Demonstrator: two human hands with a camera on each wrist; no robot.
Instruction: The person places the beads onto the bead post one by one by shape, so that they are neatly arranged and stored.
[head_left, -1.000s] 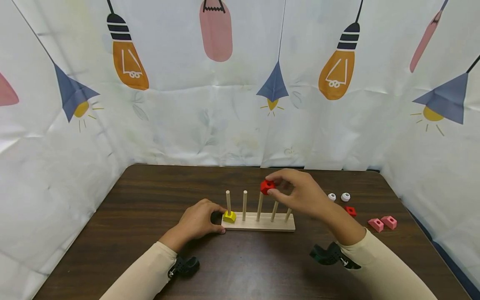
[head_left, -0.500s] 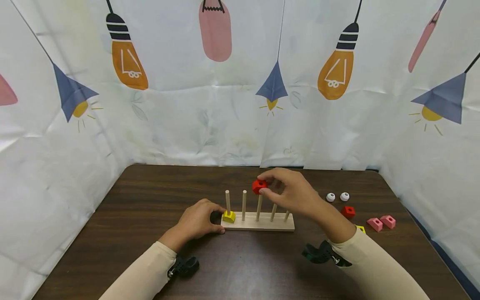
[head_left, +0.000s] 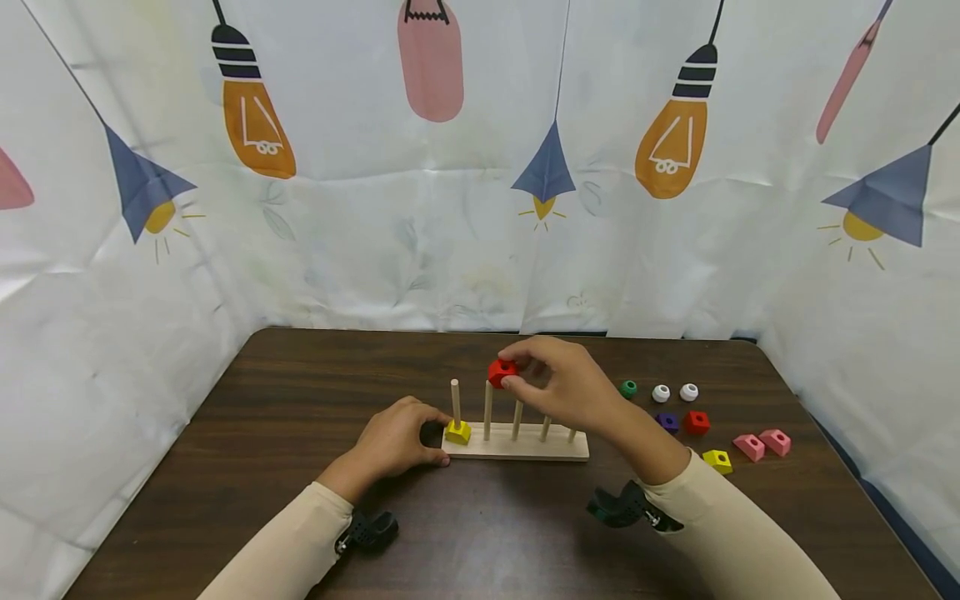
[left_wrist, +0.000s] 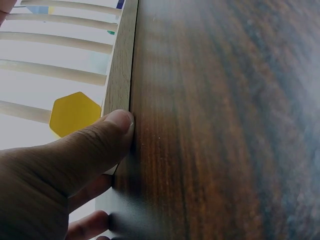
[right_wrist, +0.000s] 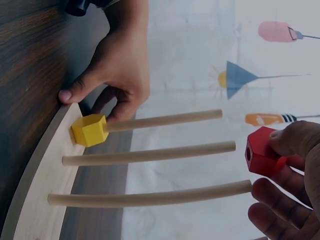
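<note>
A wooden peg board (head_left: 517, 447) with several upright pegs stands on the table. A yellow bead (head_left: 458, 432) sits at the bottom of its leftmost peg; the right wrist view shows this yellow bead (right_wrist: 90, 130) as hexagonal. My left hand (head_left: 397, 437) grips the board's left end, its thumb along the front edge in the left wrist view. Between thumb and fingers, my right hand (head_left: 558, 383) pinches a red hexagonal bead (head_left: 502, 373) at the top of the second peg. In the right wrist view, the red bead (right_wrist: 262, 152) is just off that peg's tip, hole facing it.
Loose beads lie to the right on the brown table (head_left: 225, 467): a green one (head_left: 627, 389), two white ones (head_left: 661, 394), a purple one (head_left: 667, 422), a red one (head_left: 697, 422), a yellow one (head_left: 717, 462) and two pink ones (head_left: 750, 447). A patterned curtain (head_left: 450, 250) hangs behind.
My right hand has carried the red bead leftward, from above the middle peg to the second peg. Green, purple and yellow loose beads have come into view. My left hand has stayed put.
</note>
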